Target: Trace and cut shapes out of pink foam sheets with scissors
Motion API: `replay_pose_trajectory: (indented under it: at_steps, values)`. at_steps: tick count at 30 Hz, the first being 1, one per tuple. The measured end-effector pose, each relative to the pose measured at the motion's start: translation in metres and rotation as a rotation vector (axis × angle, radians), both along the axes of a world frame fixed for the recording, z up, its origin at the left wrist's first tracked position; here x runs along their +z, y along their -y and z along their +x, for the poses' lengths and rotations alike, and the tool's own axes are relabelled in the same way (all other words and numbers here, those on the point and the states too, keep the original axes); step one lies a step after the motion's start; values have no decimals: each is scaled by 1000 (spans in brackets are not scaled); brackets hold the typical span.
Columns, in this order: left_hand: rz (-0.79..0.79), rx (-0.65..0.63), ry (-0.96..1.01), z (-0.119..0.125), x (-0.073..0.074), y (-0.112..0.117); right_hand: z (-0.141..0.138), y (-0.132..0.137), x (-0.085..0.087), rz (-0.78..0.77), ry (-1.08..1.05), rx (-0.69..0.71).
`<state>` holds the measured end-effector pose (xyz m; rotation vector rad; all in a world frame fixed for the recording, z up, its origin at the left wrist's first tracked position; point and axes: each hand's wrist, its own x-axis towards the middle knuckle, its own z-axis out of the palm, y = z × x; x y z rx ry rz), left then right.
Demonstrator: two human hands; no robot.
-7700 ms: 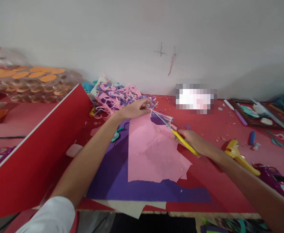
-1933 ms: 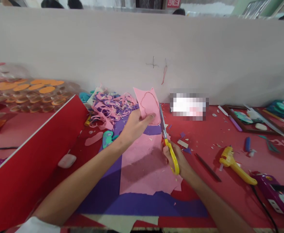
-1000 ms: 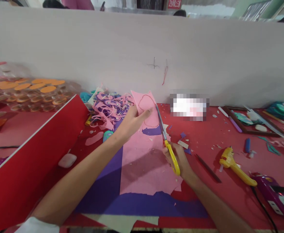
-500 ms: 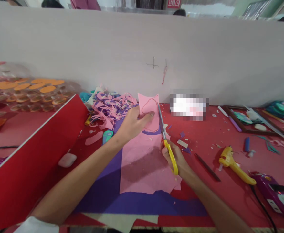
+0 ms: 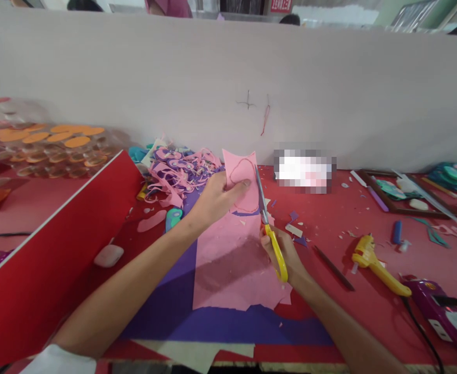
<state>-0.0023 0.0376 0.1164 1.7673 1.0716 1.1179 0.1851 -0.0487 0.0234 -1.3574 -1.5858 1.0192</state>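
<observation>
My left hand (image 5: 222, 193) pinches a small pink sheet (image 5: 244, 167), thumb on its face. A rounded outline is drawn on the sheet. My right hand (image 5: 281, 249) grips yellow-handled scissors (image 5: 273, 236), their blades pointing up along the sheet's right edge. How far the blades are apart I cannot make out. Beneath both hands lies a larger pink sheet (image 5: 228, 265) with a ragged lower edge, on top of a purple sheet (image 5: 161, 317).
Pink and purple offcuts (image 5: 177, 174) are heaped behind my left hand. A red board (image 5: 64, 249) stands on the left. To the right lie a brown pencil-like stick (image 5: 333, 267), a yellow glue gun (image 5: 376, 265) and a dark frame (image 5: 419, 210). A pale partition (image 5: 154, 78) closes off the back.
Hardly anything differs. Both hands, the small pink sheet and the scissors appear shifted very slightly right in the picture. Beyond the partition, a person in a purple-red top has moved right.
</observation>
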Motion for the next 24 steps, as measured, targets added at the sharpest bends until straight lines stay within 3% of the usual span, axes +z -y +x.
replay_pose_trajectory:
  at_steps: [5, 10, 17, 24]
  values:
    - [-30, -20, 66, 1, -3, -2, 0, -1, 0, 16, 7, -23]
    - [97, 77, 100, 2, -3, -5, -1, -1, -2, -6, -17, -26]
    - [59, 171, 79, 2, -13, -8, 0, -1, -3, -18, -2, -36]
    - [63, 189, 29, 2, -8, -7, 0, -1, 0, -8, 35, -49]
